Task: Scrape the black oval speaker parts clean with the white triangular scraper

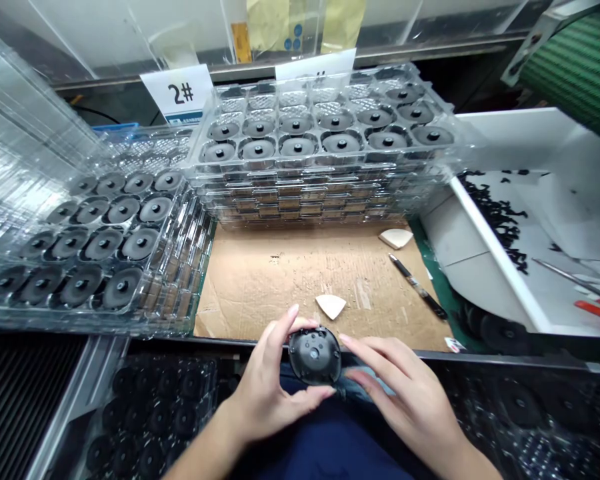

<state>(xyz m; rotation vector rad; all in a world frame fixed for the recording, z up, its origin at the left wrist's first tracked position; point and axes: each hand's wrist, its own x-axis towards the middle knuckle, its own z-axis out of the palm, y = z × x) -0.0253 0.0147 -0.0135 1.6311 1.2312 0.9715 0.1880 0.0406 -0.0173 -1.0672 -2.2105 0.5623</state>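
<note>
My left hand (273,380) grips a round black plastic part (314,355) by its edge, fingers above and thumb below. The part has small holes and a lighter spot at its middle. To its right, my right hand (400,383) is open, thumb and fingers apart, its fingertips close to the part's rim. Whether they touch it I cannot tell. Just beyond the hands, a small white wedge-shaped pad (331,306) lies on the cardboard sheet (260,267). A second white wedge (396,238) and a black pen (417,287) lie farther right.
Stacked clear trays (310,160) with round black parts stand at the back, and more trays (95,233) at the left. A white bin (500,253) at the right holds small black pieces and a red-handled tool (597,310). Another tray (150,407) sits below the table edge.
</note>
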